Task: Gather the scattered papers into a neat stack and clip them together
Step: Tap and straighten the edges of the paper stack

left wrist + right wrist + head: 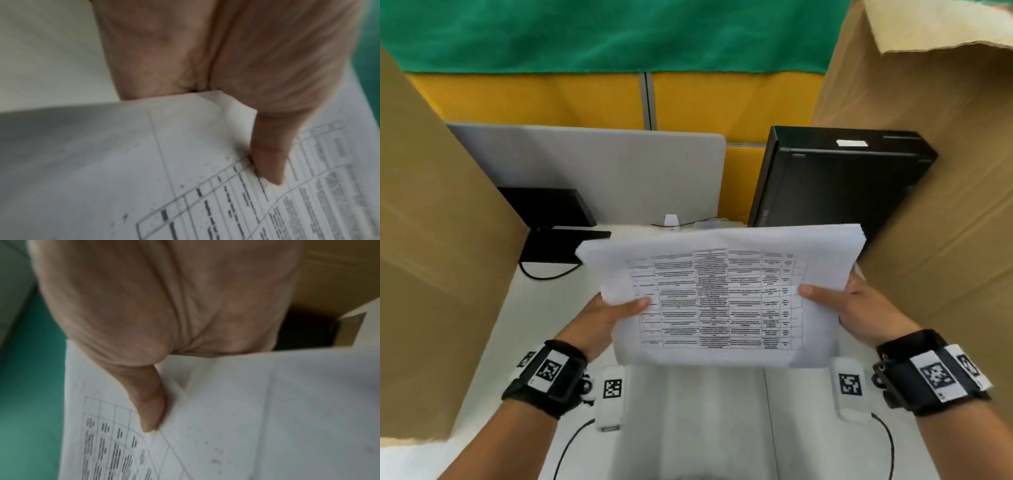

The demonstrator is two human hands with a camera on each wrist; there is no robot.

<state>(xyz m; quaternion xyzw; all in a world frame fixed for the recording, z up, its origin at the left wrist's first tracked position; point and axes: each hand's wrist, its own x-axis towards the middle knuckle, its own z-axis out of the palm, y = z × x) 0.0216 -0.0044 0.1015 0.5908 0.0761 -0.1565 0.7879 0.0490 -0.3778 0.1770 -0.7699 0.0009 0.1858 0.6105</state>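
We hold the paper stack point(719, 298) between our hands, raised above the counter point(493, 342). Our left hand point(602, 318) pinches its left edge, thumb on top. Our right hand point(859, 311) pinches the right edge likewise.

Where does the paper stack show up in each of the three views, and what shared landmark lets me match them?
Head: paper stack at centre, held above the desk by left hand and right hand.
Left wrist: fills the lower half, under the left thumb.
Right wrist: lower centre and right, under the right thumb.
Shared landmark: the printed table on the top sheet.
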